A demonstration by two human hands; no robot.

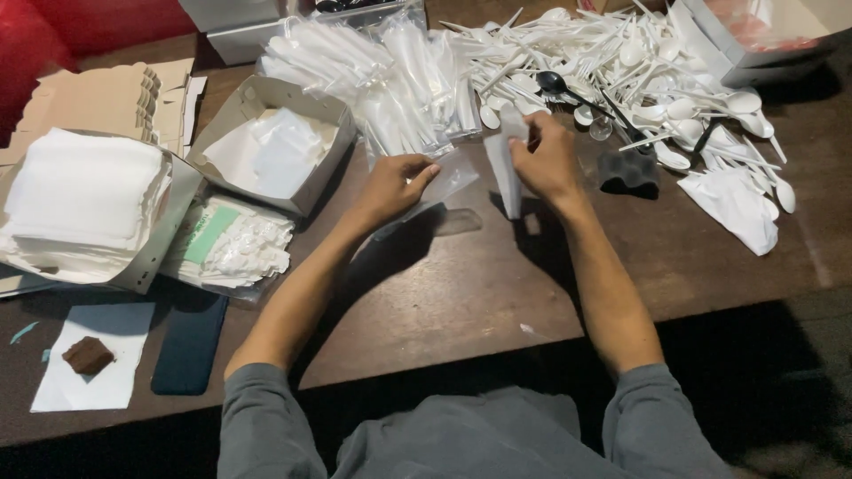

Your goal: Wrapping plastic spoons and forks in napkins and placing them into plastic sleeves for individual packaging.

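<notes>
My left hand (393,186) holds a clear plastic sleeve (451,181) just above the brown wooden table (461,284). My right hand (546,158) grips a folded white napkin (504,168) that hangs upright, its lower tip near the table. The two hands are close together at the table's middle, the napkin beside the sleeve's open end. Whether the napkin is inside the sleeve I cannot tell.
A heap of white plastic spoons and forks (621,71) lies behind the hands, with packed cutlery sleeves (373,71) to its left. Boxes of white napkins (84,204) (271,151) stand at the left. A black sponge (628,170), a dark phone (189,346) and a brown piece on white paper (87,355) lie nearby.
</notes>
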